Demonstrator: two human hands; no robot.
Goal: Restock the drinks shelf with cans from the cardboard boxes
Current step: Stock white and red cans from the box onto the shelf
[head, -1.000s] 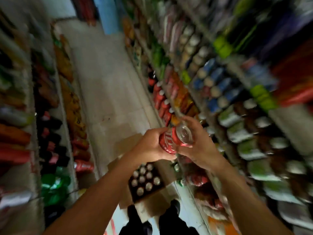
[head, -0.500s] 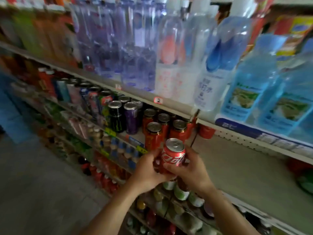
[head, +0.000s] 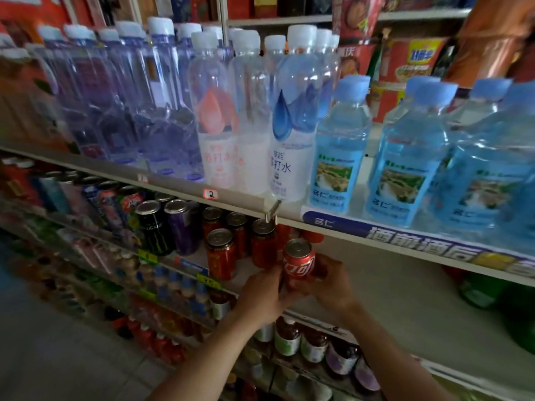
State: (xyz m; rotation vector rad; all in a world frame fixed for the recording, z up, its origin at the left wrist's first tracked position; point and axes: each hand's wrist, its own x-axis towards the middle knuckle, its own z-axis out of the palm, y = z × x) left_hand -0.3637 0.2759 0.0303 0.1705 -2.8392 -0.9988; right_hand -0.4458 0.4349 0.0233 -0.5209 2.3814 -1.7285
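Both my hands hold red cola cans at the front edge of the drinks shelf (head: 385, 287). One red can (head: 298, 259) stands upright on top, its silver lid showing. My left hand (head: 262, 296) grips from the left and my right hand (head: 333, 287) curls round from the right. Whatever is beneath the top can is hidden by my fingers. Just left of it stand red herbal tea cans (head: 221, 254), then a black can (head: 153, 227) and a purple can (head: 182, 225). The cardboard boxes are out of view.
The shelf above carries rows of water bottles (head: 292, 117), its edge (head: 231, 198) close over the cans. Green bottles (head: 477, 290) lie far right on the drinks shelf, with bare shelf between. Lower shelves hold small bottles (head: 289, 337). The tiled aisle floor (head: 58, 357) is lower left.
The view swung from the aisle floor and the box of cans up to the shelf. My hands carried the red can forward, next to the herbal tea cans.
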